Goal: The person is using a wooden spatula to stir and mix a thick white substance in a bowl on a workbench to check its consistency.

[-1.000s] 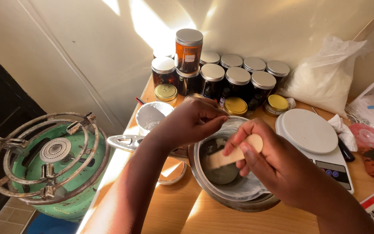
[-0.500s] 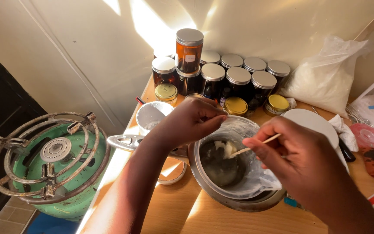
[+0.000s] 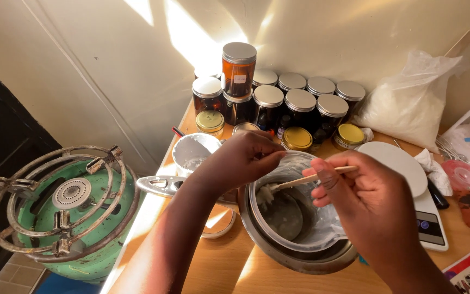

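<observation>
My right hand [image 3: 365, 204] grips a flat wooden stick [image 3: 300, 180] whose tip dips into grey-white paste in a clear plastic jug [image 3: 295, 218]. The jug sits inside a metal pot [image 3: 300, 258] on the wooden table. My left hand [image 3: 246, 158] pinches the jug's far-left rim, holding it steady.
Several dark jars with silver and gold lids [image 3: 286, 103] stand at the back wall. A white cup [image 3: 191, 149] is left of the pot, a white kitchen scale [image 3: 409, 179] to the right, a plastic bag of white powder [image 3: 409, 100] behind it. A green gas burner [image 3: 63, 207] stands off the table's left edge.
My right hand turned the stick from flat-on to edge-on, then swept it leftward across the paste in the jug. My left hand stayed on the rim.
</observation>
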